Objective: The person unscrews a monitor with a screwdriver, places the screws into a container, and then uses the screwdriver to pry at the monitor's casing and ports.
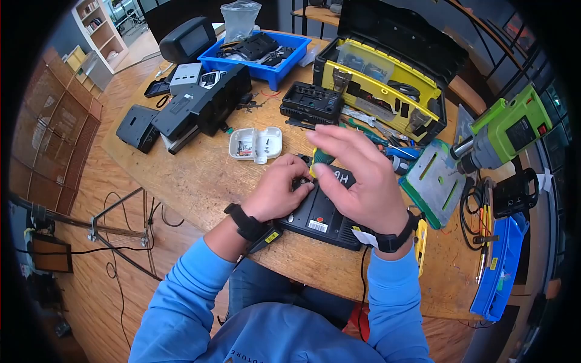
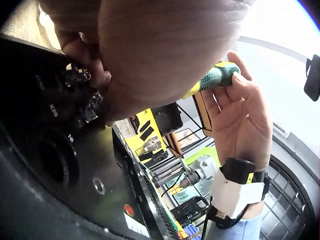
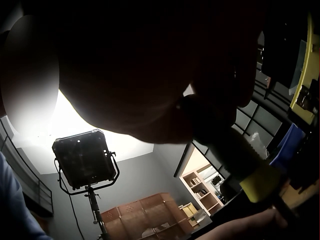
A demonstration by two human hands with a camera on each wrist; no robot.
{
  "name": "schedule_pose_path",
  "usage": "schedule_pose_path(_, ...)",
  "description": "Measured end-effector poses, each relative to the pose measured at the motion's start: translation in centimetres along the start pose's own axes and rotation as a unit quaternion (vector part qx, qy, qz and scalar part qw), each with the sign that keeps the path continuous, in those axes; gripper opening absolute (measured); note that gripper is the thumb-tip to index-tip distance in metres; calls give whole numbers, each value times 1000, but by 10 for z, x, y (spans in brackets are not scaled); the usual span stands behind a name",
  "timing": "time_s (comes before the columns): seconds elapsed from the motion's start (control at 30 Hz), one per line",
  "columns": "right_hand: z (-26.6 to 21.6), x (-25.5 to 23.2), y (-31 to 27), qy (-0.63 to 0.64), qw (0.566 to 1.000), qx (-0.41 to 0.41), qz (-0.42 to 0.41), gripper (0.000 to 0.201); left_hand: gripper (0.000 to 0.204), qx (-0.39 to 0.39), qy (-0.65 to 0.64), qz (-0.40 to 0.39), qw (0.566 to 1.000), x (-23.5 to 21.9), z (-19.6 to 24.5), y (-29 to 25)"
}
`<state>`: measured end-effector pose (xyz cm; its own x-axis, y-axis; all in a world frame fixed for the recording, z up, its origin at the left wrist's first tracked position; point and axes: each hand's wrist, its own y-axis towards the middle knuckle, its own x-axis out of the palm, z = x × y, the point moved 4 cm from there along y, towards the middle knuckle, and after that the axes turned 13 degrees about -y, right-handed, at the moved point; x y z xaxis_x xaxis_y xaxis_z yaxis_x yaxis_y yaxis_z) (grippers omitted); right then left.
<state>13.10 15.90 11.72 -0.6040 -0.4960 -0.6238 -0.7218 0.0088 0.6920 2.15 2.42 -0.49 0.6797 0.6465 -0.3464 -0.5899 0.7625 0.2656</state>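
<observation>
My right hand [image 1: 366, 181] pinches the green-and-yellow handle of a screwdriver [image 1: 322, 157], thumb on one side, other fingers raised. The screwdriver stands over the far part of a flat black device [image 1: 330, 212] with a barcode label, a red dot and white handwritten marks. My left hand [image 1: 275, 187] rests with curled fingers on the device's far left part. In the left wrist view its fingertips [image 2: 102, 79] lie against small metal connectors [image 2: 77, 74]. The screwdriver's tip is hidden behind these fingers. In the right wrist view the yellow collar [image 3: 260, 185] shows below my darkened hand.
A white open case [image 1: 255, 144] of small parts lies beyond my left hand. Black devices [image 1: 175, 109] and a blue bin [image 1: 257, 66] stand at back left. A yellow-black toolbox [image 1: 381, 85] is behind, a green drill [image 1: 508, 130] right, a blue tray [image 1: 502, 272] at the right edge.
</observation>
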Motion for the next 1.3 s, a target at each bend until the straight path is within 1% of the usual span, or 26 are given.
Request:
schedule_pose_path(0.07, 4, 1, -3, 5, 1000, 13, -15, 40, 19, 0, -1, 10, 1000, 1, 1, 0)
schedule_pose_path(0.13, 6, 3, -4, 10, 999, 27, -31, 41, 19, 22, 32, 3, 999, 2, 5, 0)
schedule_pose_path(0.17, 6, 2, -4, -6, 999, 22, -22, 42, 19, 22, 33, 3, 999, 1, 5, 0)
schedule_pose_path(0.23, 6, 1, -4, -22, 1000, 18, -12, 42, 19, 49, 55, -8, 997, 2, 5, 0)
schedule_pose_path(0.37, 3, 0, -4, -25, 1000, 6, -2, 41, 21, 38, 78, -24, 996, 2, 12, 2)
schedule_pose_path(0.47, 5, -1, -5, -25, 1000, 4, 2, 40, 16, 51, 114, -15, 992, 3, 16, 4)
schedule_pose_path(0.53, 6, -2, -5, -32, 999, 1, 5, 40, 19, 83, 129, -25, 988, 4, 15, 6)
schedule_pose_path(0.57, 6, -3, -4, -32, 999, 0, 5, 39, 19, 83, 129, -25, 988, 4, 15, 6)
schedule_pose_path(0.63, 6, -4, -5, -33, 999, -1, 6, 39, 21, 82, 177, -29, 980, 5, 19, 7)
schedule_pose_path(0.73, 7, -5, -5, -31, 999, 2, 17, 40, 22, 74, 212, -44, 973, 5, 22, 8)
schedule_pose_path(0.87, 7, -8, -4, -38, 999, 1, 32, 40, 22, 102, 201, -35, 974, 4, 18, 7)
schedule_pose_path(0.93, 7, -8, -5, -39, 999, 3, 34, 41, 21, 77, 158, -63, 982, 2, 17, 8)
schedule_pose_path(0.97, 8, -8, -5, -38, 999, 3, 31, 41, 21, 77, 158, -63, 982, 0, 19, 8)
schedule_pose_path(1.03, 9, -8, -5, -38, 999, 3, 29, 41, 20, 69, 94, -83, 990, -4, 24, 7)
schedule_pose_path(1.07, 9, -8, -5, -39, 999, 0, 29, 40, 20, 69, 94, -83, 990, -6, 23, 7)
schedule_pose_path(1.13, 10, -7, -5, -40, 999, -2, 28, 40, 29, 38, 61, -106, 992, -8, 19, 7)
schedule_pose_path(1.3, 10, -5, -6, -42, 999, 0, 23, 41, 21, 13, 30, -86, 996, -6, 13, 8)
